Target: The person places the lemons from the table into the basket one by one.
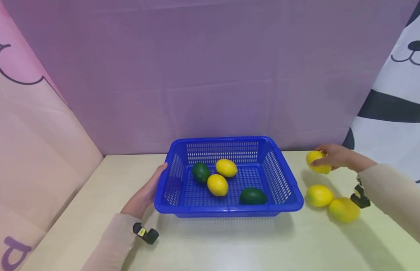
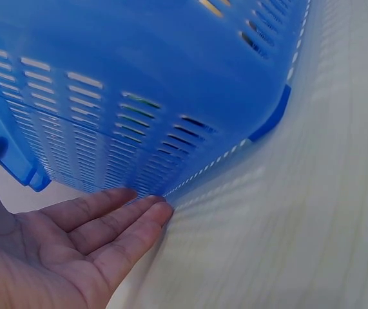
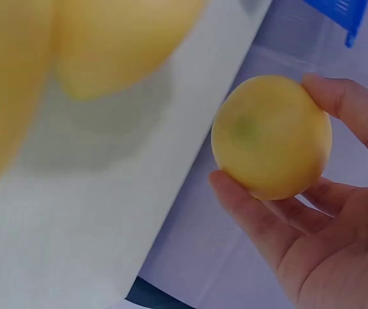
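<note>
My right hand [image 1: 335, 156] grips a lemon [image 1: 319, 162] above the table at the right. In the right wrist view the thumb and fingers surround that lemon [image 3: 271, 136]. Two more yellow, green-tinged lemons [image 1: 319, 195] lie below it, touching each other. At the left of the blue basket [image 1: 227, 208], my left hand [image 1: 150, 188] holds its side, thumb over the rim. The left wrist view shows the long fingers [image 2: 116, 225] nearly straight along the outer wall. Inside the basket are two lemons [image 1: 226, 168] and two dark green, avocado-like fruits [image 1: 253, 196].
The basket stands on a pale wooden table [image 1: 223, 248], near its back edge. A purple cloth [image 1: 216, 75] hangs behind. Printed cloths flank the table, a pink one [image 1: 34, 150] at left and a panda print [image 1: 393, 101] at right.
</note>
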`<state>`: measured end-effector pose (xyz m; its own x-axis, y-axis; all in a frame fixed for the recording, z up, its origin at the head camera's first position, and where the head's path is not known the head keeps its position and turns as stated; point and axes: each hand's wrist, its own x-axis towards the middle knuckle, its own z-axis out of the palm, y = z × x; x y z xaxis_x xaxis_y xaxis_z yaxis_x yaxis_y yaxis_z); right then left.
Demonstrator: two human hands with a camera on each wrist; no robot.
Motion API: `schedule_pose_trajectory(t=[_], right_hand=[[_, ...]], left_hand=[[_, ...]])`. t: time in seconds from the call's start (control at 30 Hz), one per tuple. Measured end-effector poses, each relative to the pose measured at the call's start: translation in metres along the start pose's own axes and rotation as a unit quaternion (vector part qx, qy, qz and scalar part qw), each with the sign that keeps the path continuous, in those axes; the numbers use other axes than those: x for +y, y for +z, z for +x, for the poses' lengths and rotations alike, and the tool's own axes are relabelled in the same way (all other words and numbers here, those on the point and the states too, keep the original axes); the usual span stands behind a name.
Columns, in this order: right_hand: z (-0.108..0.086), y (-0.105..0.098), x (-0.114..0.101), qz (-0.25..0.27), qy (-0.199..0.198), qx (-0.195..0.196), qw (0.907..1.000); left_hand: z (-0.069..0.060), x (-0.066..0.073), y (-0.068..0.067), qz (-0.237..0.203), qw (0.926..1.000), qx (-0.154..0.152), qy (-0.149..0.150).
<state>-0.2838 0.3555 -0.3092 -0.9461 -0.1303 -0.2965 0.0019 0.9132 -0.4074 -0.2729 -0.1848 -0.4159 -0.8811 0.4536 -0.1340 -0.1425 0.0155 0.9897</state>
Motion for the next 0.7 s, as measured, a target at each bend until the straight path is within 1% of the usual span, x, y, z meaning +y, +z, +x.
schedule_pose_trajectory(t=[0.17,0.33,0.47,0.7], right_hand=[[0.001,-0.008,-0.003,0.019,-0.012,0.015,0.9996],[-0.001,-0.016,-0.009,0.037,-0.018,0.019,0.9990],[-0.002,-0.019,-0.018,0.044,-0.022,0.022,0.9985],[-0.005,-0.026,-0.036,0.039,-0.026,0.026,0.9985]], left_hand=[[0.000,0.000,-0.001,0.003,1.0000,0.000,-0.003],[0.000,0.000,0.000,0.001,1.0000,-0.002,-0.003],[0.000,0.001,0.000,0.003,1.0000,0.001,-0.006],[0.000,0.000,-0.001,0.009,0.9999,-0.003,-0.009]])
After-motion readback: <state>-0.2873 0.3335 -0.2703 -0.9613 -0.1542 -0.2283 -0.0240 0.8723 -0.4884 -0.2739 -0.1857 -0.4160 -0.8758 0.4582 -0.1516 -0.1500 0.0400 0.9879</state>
